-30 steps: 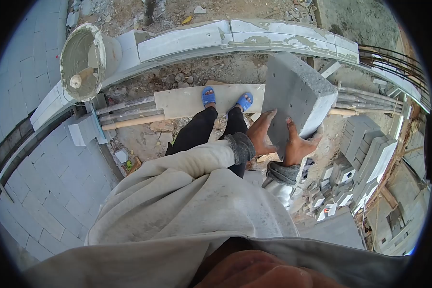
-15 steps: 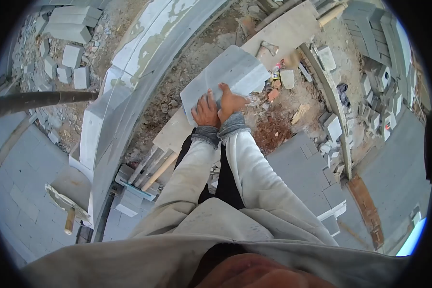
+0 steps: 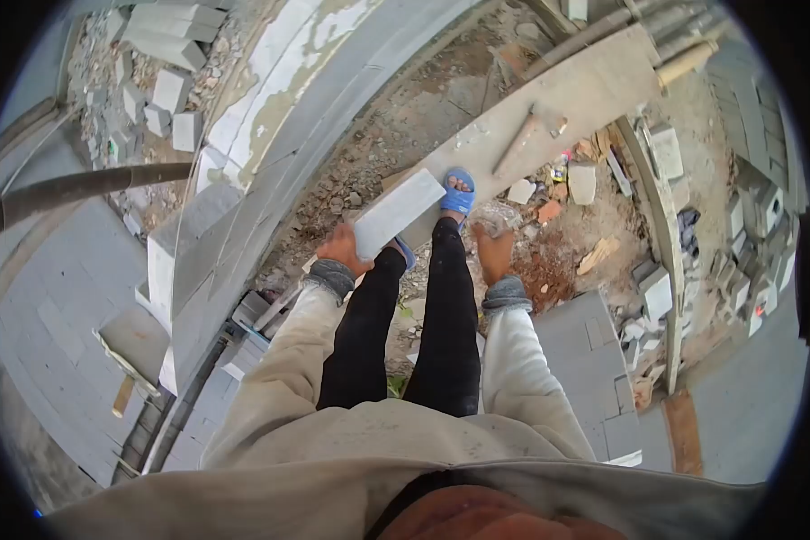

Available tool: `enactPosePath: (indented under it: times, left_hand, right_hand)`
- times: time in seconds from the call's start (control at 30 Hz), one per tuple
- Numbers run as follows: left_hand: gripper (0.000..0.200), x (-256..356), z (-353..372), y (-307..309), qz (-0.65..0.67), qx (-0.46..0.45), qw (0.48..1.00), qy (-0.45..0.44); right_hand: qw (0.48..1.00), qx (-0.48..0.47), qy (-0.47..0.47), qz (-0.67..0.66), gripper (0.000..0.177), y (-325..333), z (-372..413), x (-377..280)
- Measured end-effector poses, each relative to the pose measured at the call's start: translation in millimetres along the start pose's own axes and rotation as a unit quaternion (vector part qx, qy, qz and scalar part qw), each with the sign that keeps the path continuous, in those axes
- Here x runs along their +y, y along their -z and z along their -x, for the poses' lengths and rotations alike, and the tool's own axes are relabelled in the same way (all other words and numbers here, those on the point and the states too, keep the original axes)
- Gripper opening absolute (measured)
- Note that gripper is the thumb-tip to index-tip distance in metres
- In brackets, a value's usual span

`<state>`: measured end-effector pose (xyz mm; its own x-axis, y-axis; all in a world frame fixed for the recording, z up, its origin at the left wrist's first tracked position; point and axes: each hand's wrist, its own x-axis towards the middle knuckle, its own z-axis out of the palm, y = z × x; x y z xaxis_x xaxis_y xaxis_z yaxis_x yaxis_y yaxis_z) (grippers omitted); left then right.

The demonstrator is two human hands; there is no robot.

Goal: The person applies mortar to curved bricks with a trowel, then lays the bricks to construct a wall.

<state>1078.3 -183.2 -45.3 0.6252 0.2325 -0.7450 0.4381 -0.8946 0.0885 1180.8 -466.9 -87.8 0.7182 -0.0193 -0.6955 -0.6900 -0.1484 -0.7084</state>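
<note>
A pale grey block (image 3: 399,214) lies slanted across the plank (image 3: 594,81), beside my blue-sandalled foot (image 3: 459,193). My left hand (image 3: 342,249) is at the block's lower left end, its fingers curled against that end. Apart from the block, my right hand (image 3: 495,255) hangs right of my legs with thumb and fingers spread and nothing visible in it. Farther up the plank rests a tool with a brown handle (image 3: 515,144).
A long block wall (image 3: 288,135) curves along the left, with a trowel (image 3: 122,396) on a board beyond it. Stacked blocks (image 3: 567,351) stand at the lower right. Rubble and a wooden beam (image 3: 661,234) lie farther right.
My hands have come apart: the left moved left and down to the block's end, the right moved right, off the block. The block now shows a narrower face. My feet have come into view.
</note>
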Motion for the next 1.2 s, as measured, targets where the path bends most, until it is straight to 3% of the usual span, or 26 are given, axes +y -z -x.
enactPosePath:
  times: [0.03,0.1,0.17,0.27,0.4,0.47,0.53,0.6,0.63,0.7,0.77,0.87,0.97,1.07,1.17,1.2]
  left_hand:
    - [0.097,-14,23,6,-0.001,-0.009,1.0,0.008]
    - [0.097,-46,82,18,0.021,0.004,0.999,0.027]
    - [0.097,-80,141,25,0.057,0.017,0.997,0.038]
    - [0.095,-120,248,42,0.099,0.069,0.986,0.115]
    - [0.089,-166,391,16,0.209,0.169,0.934,0.235]
    - [0.082,-177,451,-6,0.256,0.264,0.885,0.286]
    - [0.079,-187,507,-15,0.306,0.316,0.83,0.344]
    - [0.078,-184,554,-33,0.363,0.326,0.77,0.412]
    - [0.078,-183,573,-42,0.39,0.337,0.734,0.442]
    - [0.077,-178,605,-63,0.44,0.353,0.659,0.497]
    - [0.078,-176,628,-87,0.49,0.377,0.587,0.522]
    - [0.073,-168,647,-109,0.545,0.437,0.481,0.53]
    - [0.069,-166,653,-113,0.568,0.522,0.402,0.493]
    - [0.069,-177,660,-94,0.575,0.533,0.382,0.489]
    - [0.07,-193,668,-63,0.575,0.543,0.372,0.486]
    - [0.07,-202,672,-53,0.579,0.546,0.379,0.472]
  right_hand:
    - [1.0,-0.011,0.017,-0.005,0.024,-4,8,-21]
    - [0.99,-0.122,-0.011,0.068,0.036,-13,23,-66]
    - [0.955,-0.233,0.131,0.13,0.038,-52,53,-125]
    - [0.852,-0.39,0.283,0.203,0.046,-141,154,-256]
    - [0.687,-0.524,0.443,0.242,0.042,-301,333,-343]
    - [0.6,-0.552,0.453,0.361,0.052,-381,423,-356]
    - [0.526,-0.501,0.49,0.481,0.07,-464,495,-337]
    - [0.511,-0.463,0.505,0.519,0.085,-536,542,-306]
    - [0.497,-0.464,0.473,0.56,0.082,-572,552,-286]
    - [0.392,-0.483,0.449,0.641,0.072,-618,570,-258]
    - [0.2,-0.511,0.455,0.701,0.06,-642,578,-254]
    - [0.132,-0.456,0.495,0.728,0.042,-641,612,-266]
    - [0.114,-0.43,0.577,0.685,0.038,-650,592,-249]
    - [0.054,-0.403,0.633,0.658,0.032,-637,572,-231]
    - [0.141,-0.469,0.576,0.655,0.035,-655,544,-231]
    - [0.142,-0.506,0.539,0.658,0.037,-660,542,-242]
